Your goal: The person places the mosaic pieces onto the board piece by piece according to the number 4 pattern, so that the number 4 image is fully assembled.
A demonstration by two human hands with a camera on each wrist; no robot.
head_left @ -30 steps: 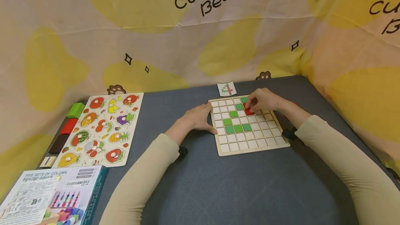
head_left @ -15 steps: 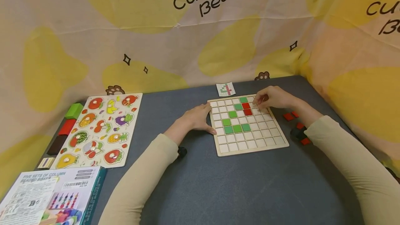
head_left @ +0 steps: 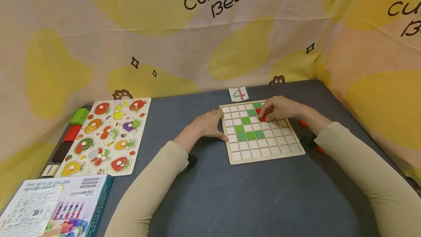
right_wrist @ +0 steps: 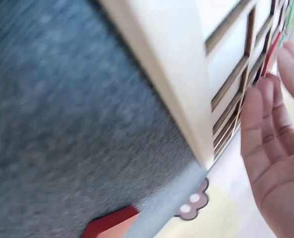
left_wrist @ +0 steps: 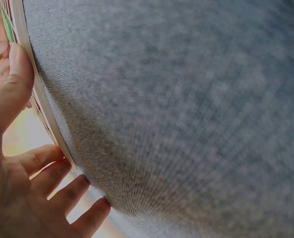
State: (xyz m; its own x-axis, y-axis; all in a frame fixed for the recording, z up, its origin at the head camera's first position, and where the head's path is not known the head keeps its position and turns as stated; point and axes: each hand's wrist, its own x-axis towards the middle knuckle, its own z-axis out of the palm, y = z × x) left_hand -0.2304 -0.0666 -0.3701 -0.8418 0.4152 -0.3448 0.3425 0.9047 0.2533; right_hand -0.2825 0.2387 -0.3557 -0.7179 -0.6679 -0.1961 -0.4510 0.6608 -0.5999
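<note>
The board (head_left: 270,141) is pale wood with a smooth raised rim, cut into shallow square cells with white floors. It lies flat on the dark, fine-grained table (head_left: 263,196), ahead of the person and right of the picture's middle. It looks nearly square, with no clear long axis, and is turned slightly, its near edge rising to the right.

The left hand (head_left: 208,124) is spread at the board's left edge, thumb and forefinger touching the rim, the other fingers apart. The right hand (head_left: 283,108) pinches a thin square red tile (head_left: 262,119) between thumb and fingers, nearly closed, in the far part of the grid. Whether the tile lies fully seated cannot be told.

Another red square (head_left: 258,111) lies just beyond it. Flat green tiles (head_left: 250,135) make a diagonal running from the far edge toward the near left, then a short row pointing right. Beyond the board is a small, slightly curled paper card (head_left: 238,94) with a green and red pattern. Loose red pieces (head_left: 303,123) lie to the right.
</note>
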